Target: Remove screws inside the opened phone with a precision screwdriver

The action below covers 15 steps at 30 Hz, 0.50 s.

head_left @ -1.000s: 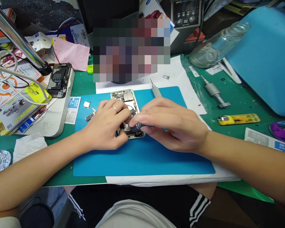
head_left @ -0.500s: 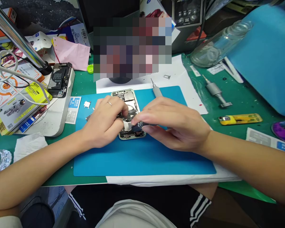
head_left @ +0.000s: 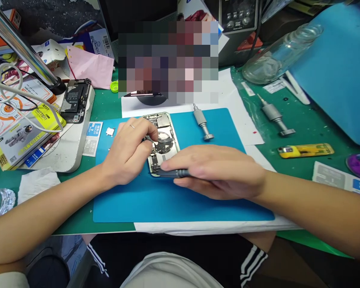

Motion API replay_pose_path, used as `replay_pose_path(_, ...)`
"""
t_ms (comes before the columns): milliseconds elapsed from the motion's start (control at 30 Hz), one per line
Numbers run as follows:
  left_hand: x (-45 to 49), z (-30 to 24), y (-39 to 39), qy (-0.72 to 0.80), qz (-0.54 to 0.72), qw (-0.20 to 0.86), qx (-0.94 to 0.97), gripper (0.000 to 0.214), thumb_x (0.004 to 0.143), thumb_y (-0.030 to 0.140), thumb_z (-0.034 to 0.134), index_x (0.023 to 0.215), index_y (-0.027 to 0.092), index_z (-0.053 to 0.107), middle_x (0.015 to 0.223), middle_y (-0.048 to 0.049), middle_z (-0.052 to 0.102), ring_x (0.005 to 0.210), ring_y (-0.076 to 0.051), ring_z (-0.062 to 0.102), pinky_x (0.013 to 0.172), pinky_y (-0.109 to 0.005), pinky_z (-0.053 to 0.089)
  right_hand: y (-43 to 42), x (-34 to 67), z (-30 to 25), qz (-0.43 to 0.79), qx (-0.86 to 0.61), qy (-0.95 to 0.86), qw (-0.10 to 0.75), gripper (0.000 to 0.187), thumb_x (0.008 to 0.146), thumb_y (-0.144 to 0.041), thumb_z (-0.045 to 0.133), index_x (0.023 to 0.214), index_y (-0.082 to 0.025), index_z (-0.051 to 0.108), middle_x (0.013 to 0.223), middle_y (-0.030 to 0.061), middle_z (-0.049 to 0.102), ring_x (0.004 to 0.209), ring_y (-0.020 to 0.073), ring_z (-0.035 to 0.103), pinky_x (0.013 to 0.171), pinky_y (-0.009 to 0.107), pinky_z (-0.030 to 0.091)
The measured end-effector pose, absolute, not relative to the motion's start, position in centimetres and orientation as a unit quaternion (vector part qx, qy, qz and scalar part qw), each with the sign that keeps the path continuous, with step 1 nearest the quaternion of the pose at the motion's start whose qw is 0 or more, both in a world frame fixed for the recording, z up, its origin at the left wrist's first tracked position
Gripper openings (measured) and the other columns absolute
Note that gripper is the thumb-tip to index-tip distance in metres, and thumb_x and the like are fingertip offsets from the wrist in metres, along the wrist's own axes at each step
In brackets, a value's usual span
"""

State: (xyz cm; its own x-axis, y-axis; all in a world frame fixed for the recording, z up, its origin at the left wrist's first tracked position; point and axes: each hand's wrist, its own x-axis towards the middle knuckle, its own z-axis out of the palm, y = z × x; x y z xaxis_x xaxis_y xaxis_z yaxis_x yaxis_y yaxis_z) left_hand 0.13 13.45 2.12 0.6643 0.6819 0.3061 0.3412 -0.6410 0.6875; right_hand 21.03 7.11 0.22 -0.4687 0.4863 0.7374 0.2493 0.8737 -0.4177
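An opened smartphone (head_left: 169, 132) lies on the blue mat (head_left: 168, 204), its inner parts and a dark round patch exposed. My left hand (head_left: 130, 150), with a ring on one finger, is closed at the phone's left edge, thumb and bent fingers steadying it; the fingertips are partly hidden. In my right hand (head_left: 222, 172) are what look like black tweezers (head_left: 172, 173) with a ribbed grip, held almost flat. Their tips are over the phone's lower end; whether they touch it I cannot tell. A grey screwdriver (head_left: 201, 123) rests on the mat right of the phone.
Another grey screwdriver (head_left: 273, 114), a yellow lighter (head_left: 306, 150) and a glass jar (head_left: 267, 64) are at right. Left stand a battery box (head_left: 27, 138) and another opened phone (head_left: 76, 100) on a white device. A small metal part (head_left: 110, 131) lies on the mat.
My right hand has moved down toward me, bringing the black tweezers from the phone's middle to its lower end. The screwdriver behind it is now uncovered. My left hand has shifted slightly left.
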Motion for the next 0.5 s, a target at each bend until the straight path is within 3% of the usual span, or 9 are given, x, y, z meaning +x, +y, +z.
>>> replay_pose_path(100,0.14,2.2,13.46,0.296,0.283,0.298,0.862,0.016,0.085,0.016,0.036,0.085,0.021,0.05,0.091,-0.0035,0.062,0.091,-0.021,0.054,0.088,-0.041,0.037,7.5,20.96,-0.06,0.122,-0.167,-0.886,0.416,0.024,0.091,-0.009,0.063,0.112,-0.018,0.056,0.11,0.0112,0.077,0.104,0.0171,0.075,0.086,0.031,0.067)
replay_pose_path(233,0.19,2.33,13.42,0.296,0.274,0.289,0.868,0.016,0.086,0.017,0.035,0.085,0.021,0.05,0.09,-0.0037,0.062,0.09,-0.021,0.054,0.088,-0.041,0.037,7.83,21.08,-0.34,0.13,-0.182,-0.895,0.385,0.017,0.092,-0.011,0.064,0.105,-0.018,0.058,0.113,0.0113,0.076,0.105,0.0167,0.075,0.087,0.029,0.066)
replay_pose_path(367,0.22,2.27,13.36,0.297,0.272,0.288,0.869,0.016,0.086,0.017,0.035,0.084,0.022,0.05,0.09,-0.0037,0.063,0.089,-0.021,0.054,0.087,-0.041,0.036,7.61,20.99,-0.4,0.137,-0.181,-0.892,0.392,0.018,0.091,-0.01,0.064,0.106,-0.019,0.057,0.114,0.011,0.076,0.105,0.0168,0.075,0.087,0.029,0.066)
replay_pose_path(500,0.15,2.21,13.38,0.295,0.277,0.289,0.867,0.016,0.087,0.017,0.035,0.084,0.021,0.05,0.089,-0.0036,0.062,0.089,-0.021,0.053,0.087,-0.041,0.036,7.61,20.87,0.05,0.162,-0.186,-0.854,0.458,0.03,0.089,-0.006,0.066,0.113,-0.02,0.054,0.108,0.0097,0.077,0.1,0.0176,0.076,0.083,0.029,0.067)
